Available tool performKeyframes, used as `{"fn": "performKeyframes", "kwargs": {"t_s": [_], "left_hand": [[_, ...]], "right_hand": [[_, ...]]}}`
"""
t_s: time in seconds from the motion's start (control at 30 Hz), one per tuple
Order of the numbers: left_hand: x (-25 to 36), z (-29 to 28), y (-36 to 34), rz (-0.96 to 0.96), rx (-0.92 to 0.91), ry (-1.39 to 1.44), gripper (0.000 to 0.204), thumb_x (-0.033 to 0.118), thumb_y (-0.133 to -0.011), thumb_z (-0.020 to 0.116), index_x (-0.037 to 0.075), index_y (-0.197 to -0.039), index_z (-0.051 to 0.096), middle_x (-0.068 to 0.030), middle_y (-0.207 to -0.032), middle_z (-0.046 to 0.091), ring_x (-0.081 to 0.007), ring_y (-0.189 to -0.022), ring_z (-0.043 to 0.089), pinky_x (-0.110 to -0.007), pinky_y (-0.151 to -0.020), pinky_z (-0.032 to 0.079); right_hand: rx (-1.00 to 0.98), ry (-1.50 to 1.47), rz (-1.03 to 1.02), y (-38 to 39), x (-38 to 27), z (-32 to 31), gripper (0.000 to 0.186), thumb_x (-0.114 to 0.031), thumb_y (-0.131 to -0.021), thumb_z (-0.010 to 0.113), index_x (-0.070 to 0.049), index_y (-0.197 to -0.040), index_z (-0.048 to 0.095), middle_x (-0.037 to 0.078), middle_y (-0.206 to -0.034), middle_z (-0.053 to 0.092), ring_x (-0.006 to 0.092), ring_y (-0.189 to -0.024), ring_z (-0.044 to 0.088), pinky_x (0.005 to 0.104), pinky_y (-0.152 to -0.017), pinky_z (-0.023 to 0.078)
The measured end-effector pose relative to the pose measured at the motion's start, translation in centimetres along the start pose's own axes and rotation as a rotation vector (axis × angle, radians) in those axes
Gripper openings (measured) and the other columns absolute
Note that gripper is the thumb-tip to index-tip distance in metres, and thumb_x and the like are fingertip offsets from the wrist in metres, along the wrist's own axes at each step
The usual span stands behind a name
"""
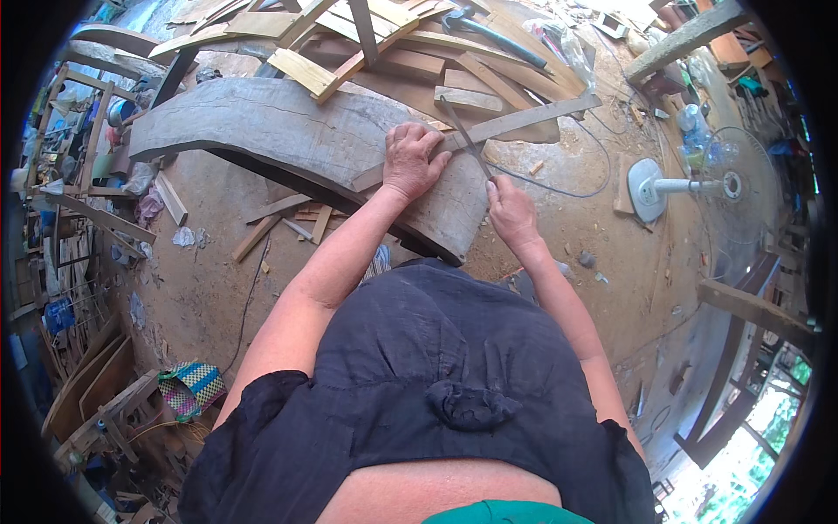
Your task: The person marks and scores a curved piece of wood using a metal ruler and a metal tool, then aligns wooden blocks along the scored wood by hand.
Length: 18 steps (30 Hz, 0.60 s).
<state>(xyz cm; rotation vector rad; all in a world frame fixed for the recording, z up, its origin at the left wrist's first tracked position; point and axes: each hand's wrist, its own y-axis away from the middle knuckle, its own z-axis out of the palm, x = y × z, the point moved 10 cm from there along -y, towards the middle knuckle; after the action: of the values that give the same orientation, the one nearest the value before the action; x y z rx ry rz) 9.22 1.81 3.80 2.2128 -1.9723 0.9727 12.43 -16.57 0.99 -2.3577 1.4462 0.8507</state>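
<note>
A long, narrow wooden strip [532,117] lies slantwise across a thick grey wooden plank [262,118], its far right end jutting past the plank. My left hand [412,159] is closed over the strip and presses it down on the plank, with the thumb toward the right. In my right hand [512,210], the fingers wrap around the lower end of a long thin dark tool [467,138], like a slim file or saw blade. The tool crosses the strip just right of my left hand. Whether it touches the strip's edge, I cannot tell.
Beyond the plank are stacked wood offcuts [476,100] and a blue-handled hammer [497,39]. A dark cable [608,166] loops on the dirt floor near a white fan [648,188]. A checkered woven basket [190,389] sits at lower left.
</note>
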Motion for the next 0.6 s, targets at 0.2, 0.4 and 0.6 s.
{"fn": "performKeyframes", "kwargs": {"t_s": [0.2,0.4,0.6], "left_hand": [[0.1,-0.2,0.0,-0.009,0.022,0.0,0.029,0.028,-0.071,0.075,0.014,-0.096,0.066,-0.005,-0.096,0.057,-0.0254,-0.104,0.05,-0.04,-0.095,0.035],[0.1,-0.3,0.1,-0.006,0.037,0.001,0.029,0.028,-0.071,0.075,0.013,-0.095,0.066,-0.005,-0.094,0.055,-0.0251,-0.1,0.051,-0.04,-0.093,0.035],[-0.3,0.4,0.5,-0.056,0.005,-0.01,0.031,0.032,-0.073,0.072,0.015,-0.097,0.066,-0.0057,-0.097,0.055,-0.0248,-0.102,0.048,-0.041,-0.093,0.033]], "right_hand": [[-0.025,0.101,-0.005,-0.3,-1.1,0.8,0.021,-0.027,-0.095,0.048,-0.006,-0.096,0.052,0.022,-0.079,0.065,0.0409,-0.079,0.065,0.0515,-0.07,0.049],[-0.055,0.162,0.022,-0.3,-1.3,1.4,0.02,-0.026,-0.095,0.048,-0.006,-0.099,0.053,0.022,-0.081,0.066,0.0405,-0.079,0.065,0.0511,-0.071,0.05],[-0.055,0.173,0.031,0.1,-1.8,1.7,0.02,-0.024,-0.094,0.049,-0.005,-0.099,0.053,0.023,-0.08,0.066,0.0412,-0.079,0.066,0.0521,-0.072,0.05]]}}
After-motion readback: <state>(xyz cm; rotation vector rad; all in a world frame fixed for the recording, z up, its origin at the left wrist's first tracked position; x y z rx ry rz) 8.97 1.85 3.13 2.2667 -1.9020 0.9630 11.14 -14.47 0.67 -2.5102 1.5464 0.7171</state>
